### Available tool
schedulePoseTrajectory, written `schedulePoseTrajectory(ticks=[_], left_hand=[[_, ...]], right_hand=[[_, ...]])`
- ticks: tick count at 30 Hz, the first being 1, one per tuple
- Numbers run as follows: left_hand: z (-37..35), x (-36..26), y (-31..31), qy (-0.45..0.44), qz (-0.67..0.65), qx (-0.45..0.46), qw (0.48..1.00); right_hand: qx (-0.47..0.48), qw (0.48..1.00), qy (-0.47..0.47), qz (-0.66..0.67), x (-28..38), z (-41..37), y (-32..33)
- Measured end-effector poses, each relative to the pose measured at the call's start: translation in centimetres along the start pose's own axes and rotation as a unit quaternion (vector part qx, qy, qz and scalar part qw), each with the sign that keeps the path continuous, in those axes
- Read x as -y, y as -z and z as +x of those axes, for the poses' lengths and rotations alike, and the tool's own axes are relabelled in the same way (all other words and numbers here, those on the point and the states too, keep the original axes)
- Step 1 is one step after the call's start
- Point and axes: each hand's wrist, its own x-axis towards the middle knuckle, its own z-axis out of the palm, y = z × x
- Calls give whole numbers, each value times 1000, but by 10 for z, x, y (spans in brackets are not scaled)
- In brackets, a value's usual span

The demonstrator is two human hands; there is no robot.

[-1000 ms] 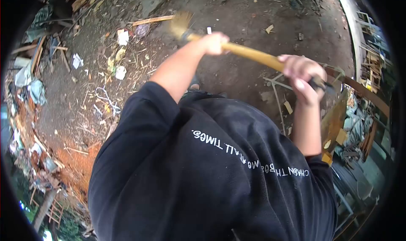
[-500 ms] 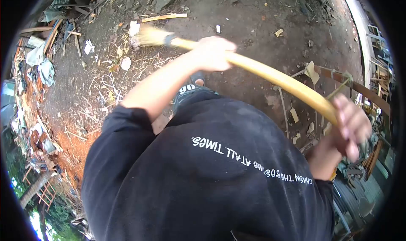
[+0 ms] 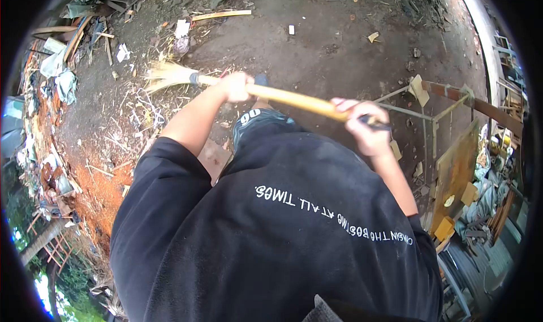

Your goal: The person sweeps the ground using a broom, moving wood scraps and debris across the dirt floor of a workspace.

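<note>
A stick broom [image 3: 294, 99] with a yellow pole crosses in front of me, angled down toward the left. My left hand [image 3: 236, 87] is closed around the pole a short way above the dark band where the bristles are tied. Pale bristles [image 3: 169, 75] fan out at the left, over ground strewn with twigs and scraps [image 3: 144, 110]. Near the dark upper end of the pole, my right hand [image 3: 366, 124] is wrapped around it, in front of my right side.
A piece of wood [image 3: 222, 15] and white scraps [image 3: 123, 53] lie on the dirt ahead. At the right stand a thin frame [image 3: 432, 118] and a wooden board [image 3: 455, 172]. Rubbish is heaped along the left edge, with cloth [image 3: 66, 87] among it.
My right hand has come inward to the left and upward, closing around the pole's end. My left hand and the bristles have shifted left and slightly down, and the pole lies flatter.
</note>
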Motion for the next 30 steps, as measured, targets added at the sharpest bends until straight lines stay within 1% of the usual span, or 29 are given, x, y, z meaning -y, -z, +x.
schedulePoseTrajectory(ticks=[1, 2, 3, 4, 5, 6, 7, 9, 10, 11, 12, 13, 14, 15, 16, 17, 19, 20, 22, 23, 24, 25, 26, 27, 28, 29, 30], left_hand=[[-7, -21, 19, -29, 26, -36, 999], [-15, -48, 37, -80, 55, -92, 991], [-20, -79, 53, -129, 82, -147, 977], [-24, -113, 64, -177, 71, -193, 963], [-25, -142, 73, -239, 35, -226, 944], [-32, -172, 85, -248, 7, -214, 945], [-37, -195, 89, -259, -20, -202, 944], [-32, -210, 76, -309, -118, -185, 925], [-20, -199, 61, -330, -138, -181, 916], [-2, -177, 36, -350, -157, -176, 907], [18, -142, 8, -385, -145, -169, 896], [24, -102, -21, -396, -105, -171, 896], [14, -56, -48, -358, -88, -122, 922], [-11, -18, -64, -273, -75, -66, 957], [-32, 25, -78, -214, -75, -26, 974], [-77, 43, -56, -99, -114, 40, 988], [-120, 89, -45, -30, -70, 55, 996], [-135, 94, -32, -16, -71, 64, 995], [-171, 91, 14, 14, -73, 80, 994], [-185, 76, 36, -20, -61, 64, 996], [-195, 53, 56, -54, -51, 47, 996], [-203, 30, 73, -87, -58, 4, 995], [-205, 9, 87, -141, -58, -16, 988], [-202, -7, 94, -211, -82, -61, 972], [-198, -26, 101, -254, -103, -94, 957], [-187, -37, 107, -286, -117, -115, 944], [-162, -38, 101, -342, -146, -157, 915]], right_hand=[[-39, 999, 24, 21, 23, 4, 7], [-56, 995, 70, 34, 48, 5, 23], [-44, 992, 114, -23, 87, 1, 36], [-25, 983, 136, -122, 133, -6, 46], [36, 949, 260, -175, 171, -8, 47], [96, 937, 292, -167, 213, -8, 39], [149, 922, 323, -155, 241, -8, 31], [238, 896, 339, -159, 255, -3, -3], [256, 898, 311, -177, 248, 4, -27], [228, 920, 251, -195, 232, 14, -55], [201, 938, 190, -211, 216, 24, -82], [117, 968, 89, -205, 187, 25, -100], [82, 982, 135, -100, 129, 27, -95], [69, 995, 72, -30, 91, 29, -96], [26, 998, 36, 40, 53, 25, -107], [-20, 994, 5, 110, 22, 23, -123], [-81, 977, -44, 192, -7, 20, -152], [-59, 982, -40, 175, -10, 21, -160], [-87, 968, -50, 232, 6, 33, -160], [-104, 962, -36, 248, 30, 34, -152], [-83, 984, 23, 157, 68, 37, -147], [-48, 992, 76, 84, 114, 38, -145], [-15, 987, 156, 29, 157, 40, -149], [29, 976, 214, -26, 195, 41, -156], [83, 960, 257, -74, 222, 45, -171], [136, 942, 285, -114, 241, 53, -190], [187, 926, 288, -157, 250, 65, -214]])
